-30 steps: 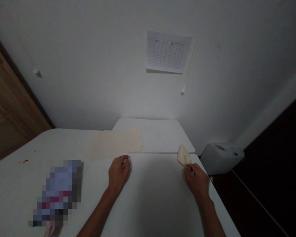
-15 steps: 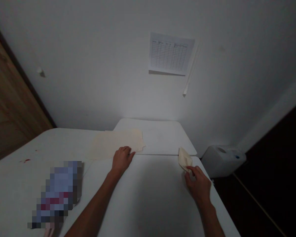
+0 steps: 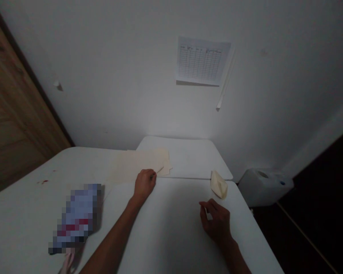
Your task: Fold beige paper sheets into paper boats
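Note:
My left hand [image 3: 145, 184] is closed at the near edge of the cream paper sheets [image 3: 131, 161]. From its fingers a thin pale strip [image 3: 160, 169] points up and right over the sheets; whether it is a stick or a lifted paper edge I cannot tell. A small dark spot shows at the fingertips. My right hand [image 3: 216, 221] hovers or rests over the white table, thumb and forefinger pinched; anything between them is too small to make out. Just beyond it, apart from the fingers, lies a folded cream paper piece [image 3: 218, 185] near the table's right side.
A blurred-out blue and red item [image 3: 77, 217] with a pinkish strap lies on the white table [image 3: 171, 228] at left. A printed chart [image 3: 201, 61] hangs on the wall. A white plastic container [image 3: 254, 190] stands beyond the right edge. Wooden boards [image 3: 14, 99] are at far left.
My right hand has let go of the folded paper piece and moved left and toward me. My left hand has closed more, and the thin pale strip now shows. The view has shifted slightly.

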The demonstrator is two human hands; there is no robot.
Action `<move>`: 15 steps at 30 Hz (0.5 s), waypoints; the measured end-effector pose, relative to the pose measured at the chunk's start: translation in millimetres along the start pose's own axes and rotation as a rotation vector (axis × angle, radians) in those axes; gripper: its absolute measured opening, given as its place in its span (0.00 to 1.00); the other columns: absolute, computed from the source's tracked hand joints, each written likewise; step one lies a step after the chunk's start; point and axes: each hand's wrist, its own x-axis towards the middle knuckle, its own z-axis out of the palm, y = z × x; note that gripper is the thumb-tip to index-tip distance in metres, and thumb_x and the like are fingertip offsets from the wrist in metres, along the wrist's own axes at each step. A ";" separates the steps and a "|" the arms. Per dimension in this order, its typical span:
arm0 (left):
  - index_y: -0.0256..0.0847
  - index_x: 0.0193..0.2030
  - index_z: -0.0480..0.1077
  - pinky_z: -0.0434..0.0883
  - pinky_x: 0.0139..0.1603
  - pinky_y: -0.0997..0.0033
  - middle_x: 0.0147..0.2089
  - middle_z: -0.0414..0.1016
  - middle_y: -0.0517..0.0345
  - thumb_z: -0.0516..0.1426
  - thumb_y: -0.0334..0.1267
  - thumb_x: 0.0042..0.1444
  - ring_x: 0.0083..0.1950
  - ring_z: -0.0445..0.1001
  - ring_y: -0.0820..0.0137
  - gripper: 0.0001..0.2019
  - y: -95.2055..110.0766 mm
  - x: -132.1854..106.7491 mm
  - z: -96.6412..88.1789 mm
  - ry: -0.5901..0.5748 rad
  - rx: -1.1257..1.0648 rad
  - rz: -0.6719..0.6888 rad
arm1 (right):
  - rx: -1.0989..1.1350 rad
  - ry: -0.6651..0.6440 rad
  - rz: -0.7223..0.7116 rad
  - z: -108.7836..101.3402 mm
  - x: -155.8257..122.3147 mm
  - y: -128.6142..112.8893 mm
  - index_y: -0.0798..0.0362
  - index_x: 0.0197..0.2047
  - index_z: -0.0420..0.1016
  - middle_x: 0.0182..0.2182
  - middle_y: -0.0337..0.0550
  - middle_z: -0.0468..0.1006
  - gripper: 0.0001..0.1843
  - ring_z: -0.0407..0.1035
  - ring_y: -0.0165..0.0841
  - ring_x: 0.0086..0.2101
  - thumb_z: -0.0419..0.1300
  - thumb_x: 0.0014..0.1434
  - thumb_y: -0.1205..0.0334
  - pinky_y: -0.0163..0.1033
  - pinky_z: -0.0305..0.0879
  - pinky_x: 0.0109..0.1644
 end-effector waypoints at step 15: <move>0.39 0.38 0.72 0.68 0.45 0.63 0.40 0.76 0.50 0.50 0.31 0.62 0.42 0.70 0.62 0.09 34.3 -34.5 -16.1 -0.017 0.117 0.227 | 0.174 -0.055 0.077 18.4 0.4 -11.2 0.54 0.41 0.75 0.26 0.39 0.73 0.10 0.68 0.28 0.26 0.53 0.61 0.67 0.31 0.62 0.32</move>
